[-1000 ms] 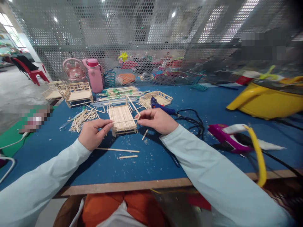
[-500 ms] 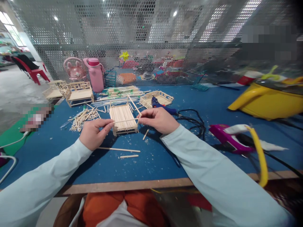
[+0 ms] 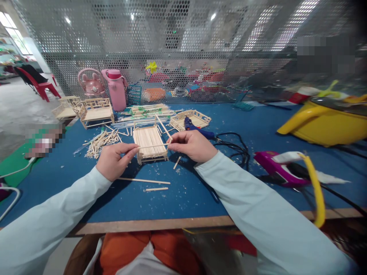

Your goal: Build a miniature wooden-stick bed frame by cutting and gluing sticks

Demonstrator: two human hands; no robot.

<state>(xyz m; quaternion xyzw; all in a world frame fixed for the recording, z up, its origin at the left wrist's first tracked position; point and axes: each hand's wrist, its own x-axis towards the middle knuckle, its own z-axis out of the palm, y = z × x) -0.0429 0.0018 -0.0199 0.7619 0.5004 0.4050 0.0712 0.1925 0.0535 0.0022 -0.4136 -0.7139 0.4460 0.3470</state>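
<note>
My left hand pinches the left end of a thin wooden stick, held level over the front of a small stick-built frame. At its right end, my right hand pinches the same stick where it meets a slanting stick that rises to the frame's back right post. The frame stands upright on the blue table with a slatted top. One long loose stick and a short one lie in front of it.
A pile of short sticks lies left, near finished small benches. Behind are a pink bottle and mesh panel. A blue glue gun rests on a hexagonal stick tray; a purple tool and yellow container are right.
</note>
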